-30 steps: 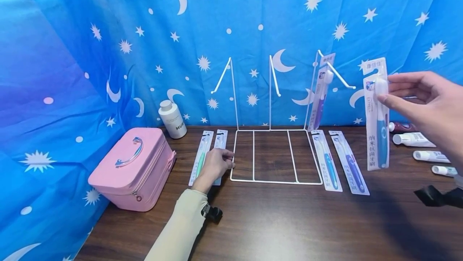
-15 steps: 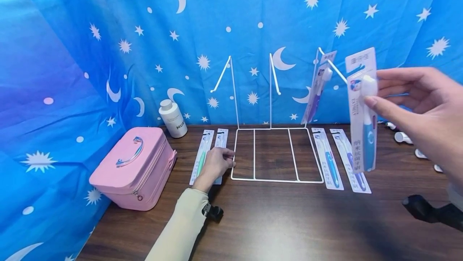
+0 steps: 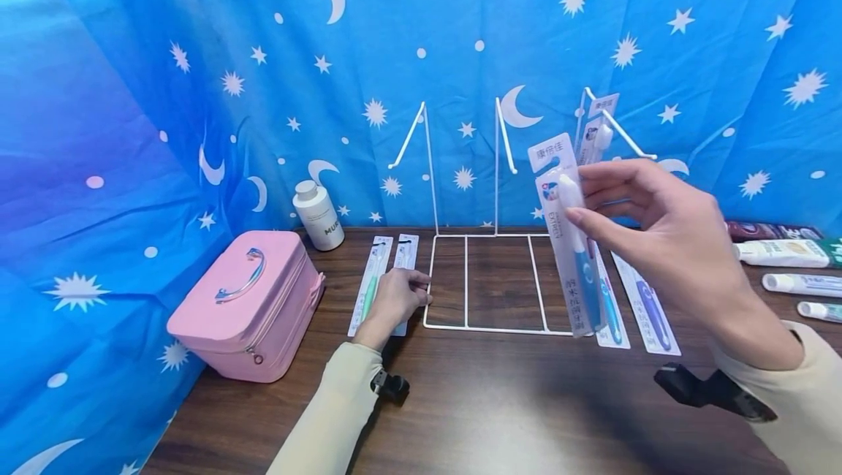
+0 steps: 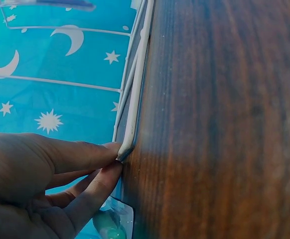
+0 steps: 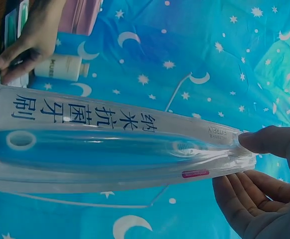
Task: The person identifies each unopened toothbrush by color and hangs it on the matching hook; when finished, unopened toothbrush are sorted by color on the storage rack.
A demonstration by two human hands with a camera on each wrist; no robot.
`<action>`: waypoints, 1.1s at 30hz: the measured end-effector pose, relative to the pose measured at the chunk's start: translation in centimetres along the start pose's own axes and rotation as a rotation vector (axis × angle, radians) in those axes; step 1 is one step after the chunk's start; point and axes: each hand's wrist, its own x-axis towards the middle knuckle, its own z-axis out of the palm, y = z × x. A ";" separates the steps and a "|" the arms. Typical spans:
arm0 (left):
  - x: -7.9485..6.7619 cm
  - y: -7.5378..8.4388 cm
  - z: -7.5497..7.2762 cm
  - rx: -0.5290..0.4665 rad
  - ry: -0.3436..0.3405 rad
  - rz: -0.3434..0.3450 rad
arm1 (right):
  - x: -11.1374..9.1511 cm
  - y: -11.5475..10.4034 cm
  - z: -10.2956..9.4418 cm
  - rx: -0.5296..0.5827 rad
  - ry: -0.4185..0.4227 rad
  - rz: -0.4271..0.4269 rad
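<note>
My right hand (image 3: 658,219) pinches a packaged blue toothbrush (image 3: 558,245) near its head end, thumb in front and fingers behind. The pack is upright in the air, between the middle and right hooks of a white wire rack (image 3: 466,285). Thumb and finger of my left hand (image 4: 60,184) pinch the rack's left base wire (image 4: 133,119). A packaged purple toothbrush (image 3: 601,106) hangs on the right hook, partly covered by the right hand. Beside the left hand lie a packaged green toothbrush (image 3: 370,285) and another pack (image 3: 407,252), partly hidden under it.
Right of the rack lie a blue toothbrush pack (image 3: 613,318), partly hidden, and a purple one (image 3: 651,310). Several toothpaste tubes (image 3: 783,252) lie farther right. A pink case (image 3: 243,299) and a white bottle (image 3: 319,215) stand at left, before a blue curtain (image 3: 395,14).
My right hand has carried the blue toothbrush pack leftward, from right of the rack to in front of it. The left hand stays on the base wire.
</note>
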 end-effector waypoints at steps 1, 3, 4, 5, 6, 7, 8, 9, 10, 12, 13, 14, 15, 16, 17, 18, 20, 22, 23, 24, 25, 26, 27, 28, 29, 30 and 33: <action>0.0 0.0 0.0 0.002 0.001 0.002 | 0.1 0.0 0.2 0.003 -0.005 0.003; 0.0 -0.1 0.0 0.004 0.003 0.008 | 0.2 0.0 0.7 -0.009 -0.008 0.004; 0.0 -0.1 0.1 0.006 0.004 0.011 | 0.3 0.0 0.9 -0.004 -0.006 0.000; 0.1 -0.1 0.1 0.009 0.004 0.013 | 0.4 0.1 1.1 0.000 -0.007 -0.002; 0.1 -0.2 0.1 0.011 0.006 0.015 | 0.5 0.1 1.3 0.003 -0.008 -0.004; 0.1 -0.2 0.1 0.010 0.006 0.017 | 0.5 0.2 1.5 0.007 -0.008 -0.006; 0.1 -0.2 0.1 0.010 0.006 0.018 | 0.6 0.2 1.7 0.011 -0.011 -0.009; 0.1 -0.2 0.2 0.010 0.007 0.018 | 0.6 0.2 1.9 0.015 -0.013 -0.013; 0.1 -0.2 0.2 0.010 0.009 0.017 | 0.7 0.2 2.0 0.020 -0.015 -0.015; 0.0 -0.1 0.1 0.010 0.011 0.015 | 0.7 0.2 2.3 0.025 -0.020 -0.018; 0.0 -0.1 0.1 0.010 0.011 0.015 | 0.7 0.2 2.5 0.026 -0.022 -0.020; 0.0 -0.1 0.1 0.010 0.011 0.013 | 0.7 0.2 2.6 0.029 -0.024 -0.020; 0.0 -0.1 0.1 0.010 0.011 0.012 | 0.8 0.2 2.7 0.031 -0.024 -0.019; 0.0 -0.1 0.1 0.009 0.011 0.010 | 0.8 0.2 2.8 0.033 -0.023 -0.020; 0.0 -0.1 0.1 0.008 0.010 0.010 | 0.8 0.2 2.9 0.034 -0.022 -0.020; 0.0 0.0 0.1 0.006 0.008 0.009 | 0.8 0.2 2.9 0.035 -0.022 -0.021; 0.0 0.0 0.1 0.002 0.006 0.007 | 0.8 0.3 3.1 0.036 -0.021 -0.022; 0.0 0.1 0.1 -0.001 0.006 0.005 | 0.9 0.3 3.3 0.036 -0.023 -0.024; 0.0 0.1 0.1 -0.002 0.006 0.003 | 0.9 0.4 3.4 0.037 -0.024 -0.025; 0.0 0.1 0.0 -0.002 0.006 0.002 | 1.0 0.4 3.5 0.039 -0.026 -0.024; 0.0 0.1 0.0 -0.002 0.007 0.002 | 1.0 0.5 3.5 0.039 -0.027 -0.021; -0.1 0.0 0.0 0.000 0.008 0.002 | 1.0 0.5 3.6 0.040 -0.030 -0.019; 0.0 0.0 0.1 0.001 0.008 0.002 | 1.1 0.6 3.7 0.039 -0.031 -0.017; 0.0 0.0 0.1 0.001 0.007 0.004 | 1.1 0.6 3.8 0.040 -0.031 -0.016; 0.0 0.0 0.1 0.002 0.007 0.005 | 1.2 0.7 3.8 0.043 -0.033 -0.015; 0.0 0.0 0.1 0.002 0.007 0.008 | 1.3 0.7 3.9 0.042 -0.033 -0.015; -0.1 0.0 0.0 0.000 0.010 0.023 | 1.6 1.0 4.2 0.044 -0.032 -0.018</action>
